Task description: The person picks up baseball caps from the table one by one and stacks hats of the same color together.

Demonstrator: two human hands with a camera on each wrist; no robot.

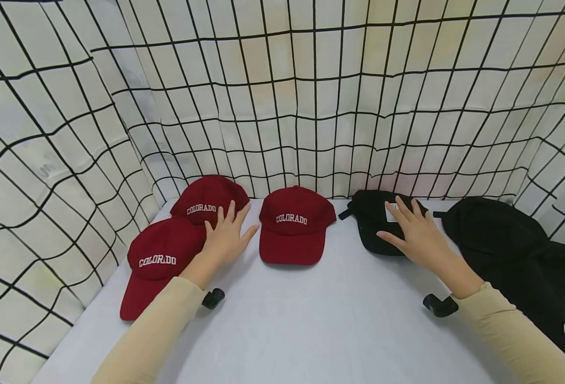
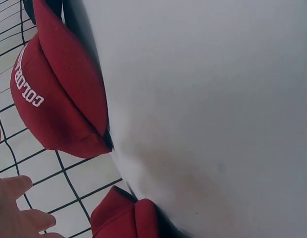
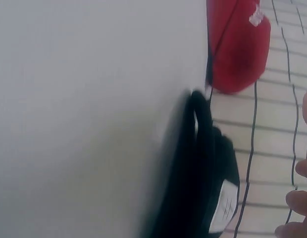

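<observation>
My left hand (image 1: pixel 224 237) has its fingers spread in front of the back red cap (image 1: pixel 200 197); the front red cap (image 1: pixel 159 250) lies just left of it. In the left wrist view the fingers (image 2: pixel 17 186) stand apart from the caps. A third red cap (image 1: pixel 293 242), lettered COLORADO, sits between the hands. With straight, spread fingers, my right hand (image 1: pixel 421 237) is over a black cap (image 1: pixel 371 229) bearing a white label (image 1: pixel 390 212). Seen from the right wrist, its fingers (image 3: pixel 299 201) hold nothing and show a gap from that cap.
At the right lie two more black caps (image 1: pixel 495 226), the nearer one (image 1: pixel 546 282) partly behind the right sleeve (image 1: pixel 512 325). A black grid net (image 1: pixel 316 117) in front of pale sheeting borders the white table (image 1: pixel 320 320) at the back and sides.
</observation>
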